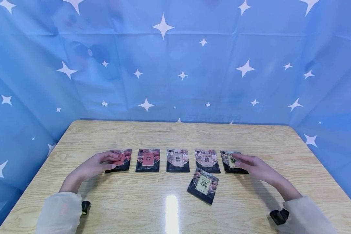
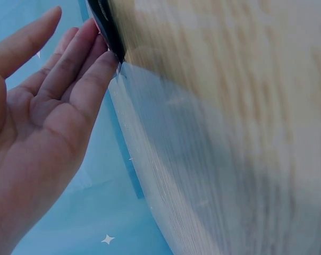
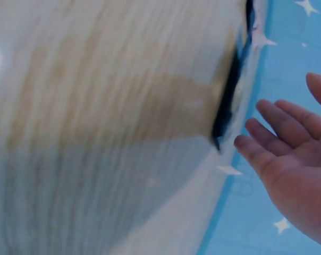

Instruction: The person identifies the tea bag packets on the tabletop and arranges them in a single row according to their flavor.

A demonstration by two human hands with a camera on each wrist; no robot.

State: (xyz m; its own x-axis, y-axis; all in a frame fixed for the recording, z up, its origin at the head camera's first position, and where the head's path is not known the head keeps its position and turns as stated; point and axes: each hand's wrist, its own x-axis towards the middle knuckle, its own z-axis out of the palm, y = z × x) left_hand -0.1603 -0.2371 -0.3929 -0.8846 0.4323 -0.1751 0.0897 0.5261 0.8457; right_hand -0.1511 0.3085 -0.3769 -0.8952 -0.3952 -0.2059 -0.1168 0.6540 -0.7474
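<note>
Several flat tea packets lie in a row across the table. My left hand (image 1: 97,165) is over the red-labelled packet at the far left (image 1: 123,161); its relaxed fingertips meet the packet's edge in the left wrist view. At the row's other end, my right hand (image 1: 254,166) hovers by a green-labelled packet (image 1: 230,167), fingers loosely extended and thumb apart. Between them lie another red-labelled packet (image 1: 147,160) and two with pink labels, one in the middle (image 1: 177,160) and one to its right (image 1: 207,161). A second green-labelled packet (image 1: 203,186) sits tilted in front of the row.
The wooden table (image 1: 128,201) has a bright light reflection near its front. Behind and beside it hangs a blue cloth (image 1: 175,87) with white stars. A black wrist device (image 1: 279,216) shows at the right sleeve, and another (image 1: 85,207) at the left.
</note>
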